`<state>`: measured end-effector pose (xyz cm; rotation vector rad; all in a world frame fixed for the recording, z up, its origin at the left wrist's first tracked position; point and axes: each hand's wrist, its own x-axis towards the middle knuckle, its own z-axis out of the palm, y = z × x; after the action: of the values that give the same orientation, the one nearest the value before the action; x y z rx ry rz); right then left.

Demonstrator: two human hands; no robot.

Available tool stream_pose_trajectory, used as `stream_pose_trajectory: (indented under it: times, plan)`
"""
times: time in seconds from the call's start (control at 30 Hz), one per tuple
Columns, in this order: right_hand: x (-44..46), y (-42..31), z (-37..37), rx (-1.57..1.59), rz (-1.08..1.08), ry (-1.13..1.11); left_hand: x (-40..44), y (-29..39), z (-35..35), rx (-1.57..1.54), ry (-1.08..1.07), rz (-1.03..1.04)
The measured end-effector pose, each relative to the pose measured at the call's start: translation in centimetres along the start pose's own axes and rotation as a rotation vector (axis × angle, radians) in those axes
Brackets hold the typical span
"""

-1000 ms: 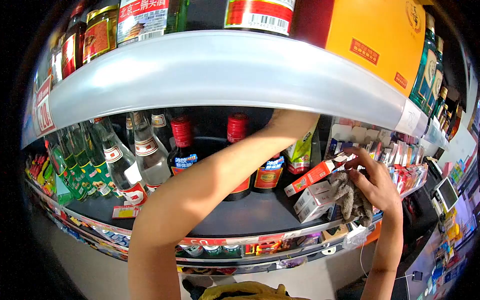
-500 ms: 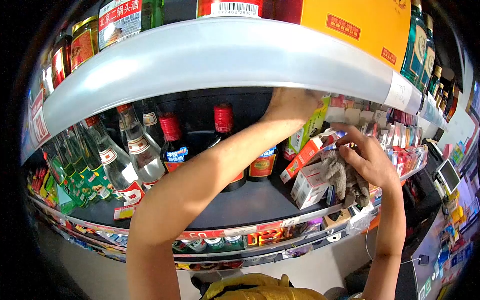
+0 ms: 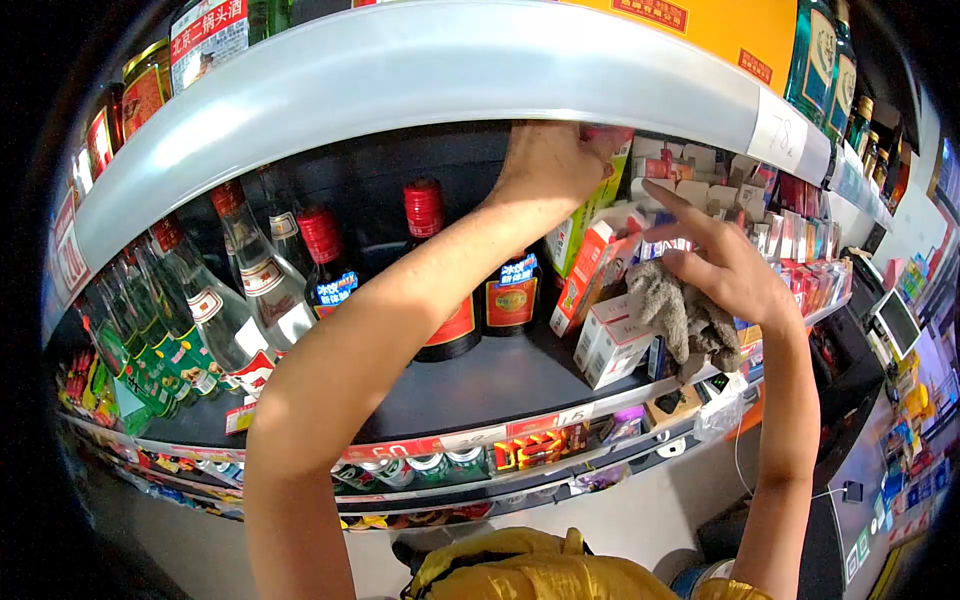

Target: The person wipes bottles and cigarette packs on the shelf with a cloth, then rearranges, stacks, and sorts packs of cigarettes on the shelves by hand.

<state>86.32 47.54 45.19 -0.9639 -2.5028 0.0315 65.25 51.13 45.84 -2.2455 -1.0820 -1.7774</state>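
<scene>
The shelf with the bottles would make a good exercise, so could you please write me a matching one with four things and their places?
1. Grey cloth
2. Orange-red box
3. Large yellow box
4. White price tag

A. On the upper shelf's front edge
B. Between the green box and the white box
C. Standing on the upper shelf
D. Beneath the right hand

Pairs: 1-D, 2-B, 3-C, 4-A

Rectangular carton (image 3: 583,277): orange-red and white. Knitted cloth glove (image 3: 672,312): mottled grey-brown. Ribbed bottle cap (image 3: 423,207): solid red.
</scene>
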Motion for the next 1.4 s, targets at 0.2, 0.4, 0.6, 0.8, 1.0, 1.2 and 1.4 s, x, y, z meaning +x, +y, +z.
stream_pose_trajectory:
  times: [0.2, 0.4, 0.6, 0.8, 1.0, 1.2, 1.4]
  plan:
    - [-0.9, -1.0, -0.7, 0.213, 0.124, -0.029, 0.1, -0.5, -0.2, 0.1, 0.013, 0.017]
    - [-5.4, -0.8, -3.0, 0.407, 0.129, 0.17, 0.3, -0.5, -0.3, 0.147, -0.007, 0.007]
    - [-11.2, -2.6, -0.9, 0.514, 0.394, 0.343, 0.8, -2.2, 0.4, 0.266, 0.035, 0.062]
    - [-14.4, -1.2, 2.1, 0.529, 0.358, 0.098, 0.8, -2.4, 0.6, 0.265, 0.048, 0.02]
    - [-14.8, -0.9, 4.6, 0.562, 0.267, 0.004, 0.8, -1.7, 0.6, 0.275, 0.026, 0.087]
    - [-12.5, -2.1, 5.9, 0.536, 0.162, 0.018, 0.9, -1.9, 0.9, 0.308, 0.001, 0.086]
    - [-9.5, -2.4, 6.9, 0.519, 0.087, 0.179, 0.5, 0.7, 0.6, 0.182, -0.036, -0.133]
